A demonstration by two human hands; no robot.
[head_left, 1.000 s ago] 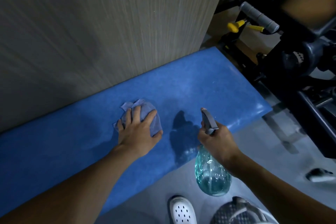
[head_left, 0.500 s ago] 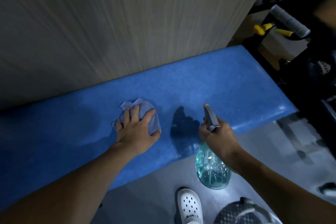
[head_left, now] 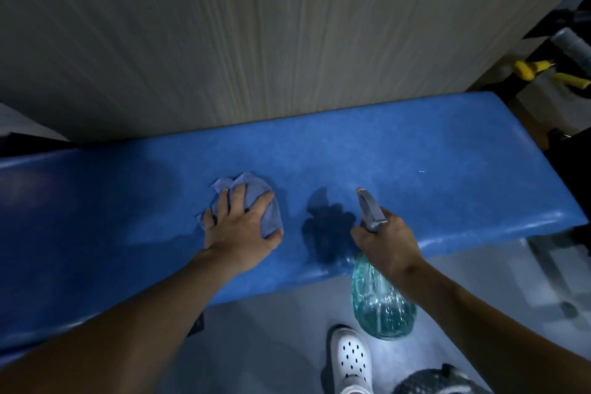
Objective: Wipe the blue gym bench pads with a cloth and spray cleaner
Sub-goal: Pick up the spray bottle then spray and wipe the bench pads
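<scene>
Your left hand (head_left: 243, 230) presses the soft, bunched cloth (head_left: 256, 198) flat on the slick blue pad (head_left: 447, 163); your right hand (head_left: 388, 240) grips the spray bottle (head_left: 380, 304) at its neck.

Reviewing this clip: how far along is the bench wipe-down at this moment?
Mid-job. In hand: the left hand presses the cloth onto the middle of the blue pad; the right hand holds the spray bottle, nozzle toward the pad. Done: cannot tell; no clear wet or wiped zone shows. Left: probably both ends of the pad.
</scene>
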